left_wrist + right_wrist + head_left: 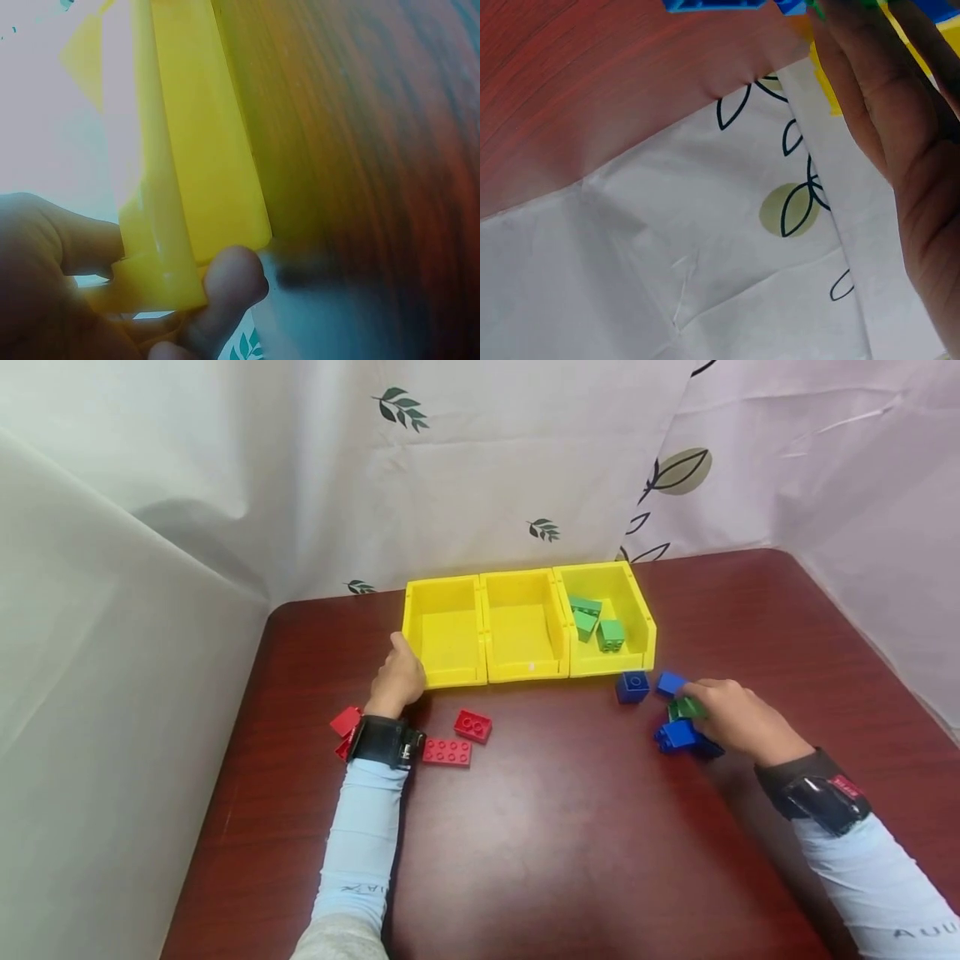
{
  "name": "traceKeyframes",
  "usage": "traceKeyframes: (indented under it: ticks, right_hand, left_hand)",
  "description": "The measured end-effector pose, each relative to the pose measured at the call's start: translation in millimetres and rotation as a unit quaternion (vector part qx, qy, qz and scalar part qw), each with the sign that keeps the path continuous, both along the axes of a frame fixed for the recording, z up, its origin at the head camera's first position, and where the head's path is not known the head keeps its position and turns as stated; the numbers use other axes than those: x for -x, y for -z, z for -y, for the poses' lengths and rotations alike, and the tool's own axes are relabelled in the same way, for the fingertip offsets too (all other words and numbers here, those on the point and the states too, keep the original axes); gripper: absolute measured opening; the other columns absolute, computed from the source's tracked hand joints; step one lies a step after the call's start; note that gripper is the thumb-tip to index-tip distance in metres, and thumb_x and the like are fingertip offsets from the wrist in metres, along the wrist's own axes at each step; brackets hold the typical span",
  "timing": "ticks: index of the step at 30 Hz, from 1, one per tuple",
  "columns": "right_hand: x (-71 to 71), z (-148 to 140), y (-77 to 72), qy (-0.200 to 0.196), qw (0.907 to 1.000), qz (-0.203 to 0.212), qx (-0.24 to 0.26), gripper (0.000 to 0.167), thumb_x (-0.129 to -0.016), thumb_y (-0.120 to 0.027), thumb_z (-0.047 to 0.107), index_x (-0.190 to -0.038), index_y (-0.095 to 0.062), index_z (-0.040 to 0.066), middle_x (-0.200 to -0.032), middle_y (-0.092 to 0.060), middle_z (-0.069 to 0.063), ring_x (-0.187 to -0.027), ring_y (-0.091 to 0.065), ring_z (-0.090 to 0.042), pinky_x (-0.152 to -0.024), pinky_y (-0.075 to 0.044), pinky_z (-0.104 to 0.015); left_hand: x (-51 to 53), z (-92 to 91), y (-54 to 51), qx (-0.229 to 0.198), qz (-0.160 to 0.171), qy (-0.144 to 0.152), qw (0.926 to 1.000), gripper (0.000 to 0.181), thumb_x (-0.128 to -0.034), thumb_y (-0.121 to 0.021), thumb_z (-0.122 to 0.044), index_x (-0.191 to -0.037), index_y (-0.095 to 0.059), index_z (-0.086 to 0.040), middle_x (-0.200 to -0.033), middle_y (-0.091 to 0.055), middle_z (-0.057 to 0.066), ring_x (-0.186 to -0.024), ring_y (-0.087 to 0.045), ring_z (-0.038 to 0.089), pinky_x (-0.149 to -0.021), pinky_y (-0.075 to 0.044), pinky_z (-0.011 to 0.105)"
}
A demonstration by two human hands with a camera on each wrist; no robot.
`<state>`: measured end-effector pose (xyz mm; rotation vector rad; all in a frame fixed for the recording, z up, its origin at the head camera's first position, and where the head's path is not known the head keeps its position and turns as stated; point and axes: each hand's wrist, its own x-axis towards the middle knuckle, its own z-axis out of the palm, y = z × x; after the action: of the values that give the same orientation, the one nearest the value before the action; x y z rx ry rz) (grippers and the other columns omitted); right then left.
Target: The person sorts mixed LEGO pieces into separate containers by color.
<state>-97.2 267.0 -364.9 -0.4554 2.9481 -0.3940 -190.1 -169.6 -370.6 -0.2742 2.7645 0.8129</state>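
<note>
My left hand (397,678) grips the near left corner of a row of three yellow bins (450,679); in the left wrist view, thumb and fingers wrap the yellow wall (169,172). My right hand (738,718) is at the right of the table, its fingers pinching a green toy brick (684,708) among blue bricks. One blue brick (670,683) lies just behind it, another blue brick (677,735) in front, and a darker one partly under the hand. In the right wrist view, the right hand's fingertips (855,15) reach the bricks at the top edge, mostly cut off.
Green bricks (611,635) lie in the right bin. A blue brick (632,687) stands by that bin's front. Red bricks (447,752) lie near the left forearm, some partly hidden behind the wrist strap (378,741). White leaf-patterned cloth (465,477) hangs behind the brown table (562,827).
</note>
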Motion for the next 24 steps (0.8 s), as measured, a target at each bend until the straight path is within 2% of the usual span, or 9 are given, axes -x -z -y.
traceKeyframes:
  ticks: [3,8,12,15,18,24]
  right_hand:
    - [1.2,-0.7,-9.7,0.001,0.9999,-0.011,0.0,0.046,-0.076,-0.08,0.002,-0.118,-0.064,-0.005,-0.101,-0.068,-0.02,-0.09,-0.064,-0.036,-0.076,-0.056,-0.054]
    - [8.9,8.3,-37.0,-0.018,0.9964,-0.081,0.013,0.039,-0.075,-0.079,0.001,-0.112,-0.067,-0.002,-0.1,-0.069,-0.018,-0.086,-0.063,-0.031,-0.074,-0.056,-0.052]
    - [27.2,26.7,-59.9,-0.042,0.9901,-0.131,0.03,0.036,-0.074,-0.078,-0.001,-0.109,-0.069,-0.001,-0.098,-0.07,-0.018,-0.087,-0.065,-0.031,-0.076,-0.056,-0.051]
    - [50.0,42.8,-71.8,-0.062,0.985,-0.155,0.043,0.033,-0.075,-0.079,0.001,-0.106,-0.07,-0.002,-0.096,-0.071,-0.018,-0.086,-0.067,-0.032,-0.077,-0.056,-0.049]
    - [76.4,57.0,-78.6,-0.062,0.9862,-0.148,0.039,0.029,-0.079,-0.078,0.005,-0.106,-0.07,-0.001,-0.097,-0.07,-0.018,-0.087,-0.066,-0.032,-0.078,-0.056,-0.049]
    - [126.0,74.3,-75.4,-0.016,0.9986,-0.05,-0.001,0.03,-0.086,-0.069,0.006,-0.115,-0.067,-0.002,-0.11,-0.068,-0.023,-0.098,-0.063,-0.037,-0.088,-0.052,-0.053]
  left_hand:
    - [0.5,-0.4,0.1,-0.001,0.001,0.0,1.0,0.05,-0.1006,-0.045,-0.015,-0.141,-0.015,-0.009,-0.107,-0.049,0.018,-0.093,-0.053,0.035,-0.086,-0.046,0.046]
    - [0.4,0.3,0.3,0.005,-0.002,0.002,1.0,0.051,-0.1006,-0.045,-0.015,-0.141,-0.014,-0.009,-0.11,-0.049,0.019,-0.095,-0.053,0.036,-0.089,-0.046,0.048]
    - [0.2,2.1,-1.3,0.002,-0.005,0.004,1.0,0.052,-0.1004,-0.046,-0.014,-0.142,-0.014,-0.008,-0.11,-0.049,0.019,-0.096,-0.053,0.036,-0.091,-0.046,0.049]
    - [0.0,3.2,-2.1,0.0,-0.01,0.003,0.9999,0.052,-0.1003,-0.046,-0.014,-0.141,-0.015,-0.008,-0.109,-0.049,0.019,-0.096,-0.053,0.037,-0.092,-0.046,0.049]
    - [-0.2,3.8,-1.7,-0.002,-0.013,0.004,0.9999,0.051,-0.1004,-0.046,-0.014,-0.141,-0.016,-0.008,-0.109,-0.049,0.019,-0.096,-0.053,0.037,-0.092,-0.046,0.049]
    - [-1.2,1.8,-0.2,0.003,-0.005,0.006,1.0,0.049,-0.1011,-0.043,-0.016,-0.141,-0.015,-0.009,-0.107,-0.049,0.018,-0.094,-0.054,0.036,-0.088,-0.046,0.046]
